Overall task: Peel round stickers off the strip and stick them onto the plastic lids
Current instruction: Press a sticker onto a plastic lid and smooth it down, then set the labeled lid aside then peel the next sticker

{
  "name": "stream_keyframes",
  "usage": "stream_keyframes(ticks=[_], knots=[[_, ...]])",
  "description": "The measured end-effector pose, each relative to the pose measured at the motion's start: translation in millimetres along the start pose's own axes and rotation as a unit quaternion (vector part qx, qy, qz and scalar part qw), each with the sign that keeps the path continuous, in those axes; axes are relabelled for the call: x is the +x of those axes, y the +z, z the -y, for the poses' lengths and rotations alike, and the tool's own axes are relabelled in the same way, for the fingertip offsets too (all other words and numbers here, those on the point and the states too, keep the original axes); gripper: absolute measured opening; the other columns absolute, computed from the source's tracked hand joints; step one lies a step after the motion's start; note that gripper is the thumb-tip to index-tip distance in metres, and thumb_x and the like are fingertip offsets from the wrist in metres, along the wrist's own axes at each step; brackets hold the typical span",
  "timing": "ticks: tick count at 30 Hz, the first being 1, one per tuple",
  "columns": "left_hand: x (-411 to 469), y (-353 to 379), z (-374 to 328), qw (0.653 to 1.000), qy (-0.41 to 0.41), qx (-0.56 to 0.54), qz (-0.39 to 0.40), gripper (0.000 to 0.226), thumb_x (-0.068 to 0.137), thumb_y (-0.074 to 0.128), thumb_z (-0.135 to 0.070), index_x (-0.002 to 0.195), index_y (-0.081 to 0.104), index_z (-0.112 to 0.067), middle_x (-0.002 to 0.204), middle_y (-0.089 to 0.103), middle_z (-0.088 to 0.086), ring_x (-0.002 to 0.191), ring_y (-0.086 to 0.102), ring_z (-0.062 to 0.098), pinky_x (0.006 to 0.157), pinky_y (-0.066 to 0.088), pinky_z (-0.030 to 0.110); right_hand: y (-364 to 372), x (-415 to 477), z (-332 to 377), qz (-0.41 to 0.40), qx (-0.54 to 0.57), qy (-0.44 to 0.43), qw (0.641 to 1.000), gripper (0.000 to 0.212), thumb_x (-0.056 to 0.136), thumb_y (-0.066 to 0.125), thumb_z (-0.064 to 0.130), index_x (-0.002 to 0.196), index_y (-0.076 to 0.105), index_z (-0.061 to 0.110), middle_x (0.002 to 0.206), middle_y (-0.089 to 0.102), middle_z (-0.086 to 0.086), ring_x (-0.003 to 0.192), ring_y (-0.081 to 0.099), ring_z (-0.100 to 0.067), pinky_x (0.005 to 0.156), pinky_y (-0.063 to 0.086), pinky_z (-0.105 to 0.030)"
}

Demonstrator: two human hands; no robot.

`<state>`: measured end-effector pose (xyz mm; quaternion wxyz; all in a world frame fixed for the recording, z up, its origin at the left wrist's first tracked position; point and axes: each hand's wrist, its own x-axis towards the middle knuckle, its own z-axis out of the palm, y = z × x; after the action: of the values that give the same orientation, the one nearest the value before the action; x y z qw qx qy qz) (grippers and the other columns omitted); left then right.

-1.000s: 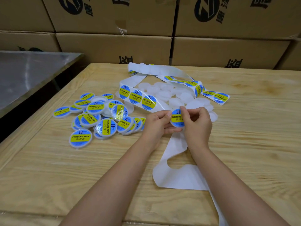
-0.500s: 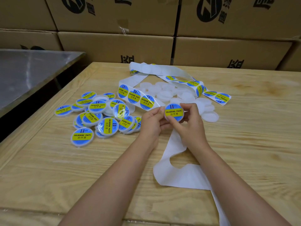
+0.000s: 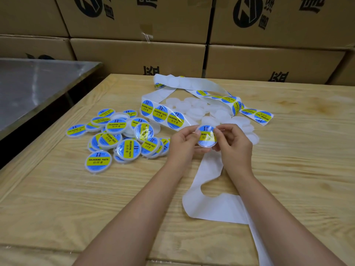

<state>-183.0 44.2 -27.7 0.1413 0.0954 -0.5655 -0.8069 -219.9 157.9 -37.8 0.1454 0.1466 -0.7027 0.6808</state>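
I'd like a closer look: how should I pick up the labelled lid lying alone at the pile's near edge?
The labelled lid lies flat and face up on the wooden table, so probably only its white rim offers hold: pinch across it from above. Come from the near left side, where the wood is bare; other lids crowd its far right.
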Motion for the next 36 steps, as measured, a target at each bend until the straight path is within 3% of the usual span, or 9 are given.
stream_keyframes(ticks=[4, 8, 10, 13, 16, 22, 26, 32, 36], knots=[[-1, -3, -3, 0.981, 0.122, 0.097, -0.115, 0.016, 0.095, 0.051, -0.010, 0.106, 0.062, -0.012, 0.081, 0.067, -0.006, 0.066, 0.067, 0.015, 0.063, 0.056, 0.028, 2, -1, -2, -0.003, -0.054, 0.001, 0.999, 0.042, 0.091, 0.059, 0.024, 0.127, 0.039, 0.031, 0.103, 0.064, 0.014, 0.053, 0.059, -0.019, 0.060, 0.046, -0.016], [3, -24, -15, 0.872, 0.339, 0.292, -0.199, 0.022, 0.093, 0.050, -0.011, 0.108, 0.065, -0.008, 0.098, 0.068, 0.000, 0.088, 0.062, 0.018, 0.078, 0.047, 0.027, -2, 4, -8, 0.012, -0.134, 0.024, 0.991, 0.055, 0.088, 0.062, 0.026, 0.137, 0.039, 0.024, 0.119, 0.057, 0.010, 0.053, 0.050, -0.013, 0.063, 0.040, -0.007], [9, -36, -20, 0.805, 0.394, 0.383, -0.223, 0.022, 0.090, 0.053, -0.004, 0.107, 0.066, -0.003, 0.101, 0.068, 0.008, 0.092, 0.062, 0.026, 0.082, 0.043, 0.027, -1, 6, -10, 0.028, -0.160, 0.037, 0.986, 0.051, 0.087, 0.064, 0.027, 0.135, 0.044, 0.022, 0.118, 0.059, 0.008, 0.062, 0.046, -0.009, 0.073, 0.043, -0.018], [15, -54, -23, 0.708, 0.396, 0.522, -0.264, 0.024, 0.081, 0.057, 0.001, 0.101, 0.069, -0.005, 0.100, 0.069, 0.010, 0.088, 0.063, 0.030, 0.081, 0.036, 0.033, -1, 7, -12, 0.049, -0.202, 0.048, 0.977, 0.045, 0.088, 0.064, 0.025, 0.130, 0.051, 0.019, 0.115, 0.062, 0.004, 0.083, 0.048, -0.017, 0.084, 0.042, -0.032], [15, -65, -22, 0.660, 0.332, 0.614, -0.277, 0.035, 0.065, 0.056, 0.004, 0.093, 0.072, -0.010, 0.104, 0.067, 0.010, 0.087, 0.062, 0.033, 0.076, 0.037, 0.041, -2, 8, -13, 0.062, -0.218, 0.060, 0.972, 0.041, 0.087, 0.063, 0.021, 0.128, 0.054, 0.017, 0.114, 0.063, 0.003, 0.101, 0.055, -0.023, 0.089, 0.043, -0.033], [14, -70, -20, 0.620, 0.270, 0.687, -0.266, 0.028, 0.064, 0.047, -0.010, 0.074, 0.073, -0.007, 0.081, 0.067, 0.012, 0.077, 0.058, 0.033, 0.075, 0.027, 0.041, -2, 7, -12, 0.056, -0.229, 0.014, 0.972, 0.033, 0.089, 0.058, 0.009, 0.120, 0.063, 0.019, 0.114, 0.064, -0.004, 0.073, 0.044, -0.010, 0.088, 0.045, -0.033], [14, -70, -18, 0.609, 0.222, 0.716, -0.260, 0.037, 0.072, 0.039, -0.024, 0.066, 0.070, -0.004, 0.066, 0.062, 0.014, 0.071, 0.053, 0.032, 0.070, 0.019, 0.039, -3, 7, -9, 0.032, -0.220, 0.011, 0.975, 0.039, 0.087, 0.050, -0.003, 0.117, 0.066, 0.016, 0.115, 0.062, -0.006, 0.092, 0.056, -0.017, 0.084, 0.037, -0.017], [15, -67, -21, 0.549, 0.287, 0.730, -0.289, 0.026, 0.076, 0.050, -0.016, 0.056, 0.064, -0.006, 0.056, 0.058, 0.011, 0.059, 0.053, 0.028, 0.066, 0.020, 0.038, -2, 6, -4, 0.008, -0.212, 0.013, 0.977, 0.054, 0.080, 0.042, -0.012, 0.122, 0.063, 0.014, 0.119, 0.055, -0.007, 0.095, 0.050, -0.009, 0.076, 0.031, 0.000], [7, -39, -14, 0.590, 0.377, 0.677, -0.226, 0.019, 0.077, 0.051, -0.015, 0.076, 0.069, -0.010, 0.067, 0.064, 0.007, 0.063, 0.058, 0.027, 0.072, 0.028, 0.038, -1, 6, -1, -0.012, -0.211, 0.014, 0.977, 0.053, 0.079, 0.042, -0.012, 0.120, 0.064, 0.012, 0.118, 0.054, -0.006, 0.105, 0.053, -0.015, 0.079, 0.030, -0.002]])
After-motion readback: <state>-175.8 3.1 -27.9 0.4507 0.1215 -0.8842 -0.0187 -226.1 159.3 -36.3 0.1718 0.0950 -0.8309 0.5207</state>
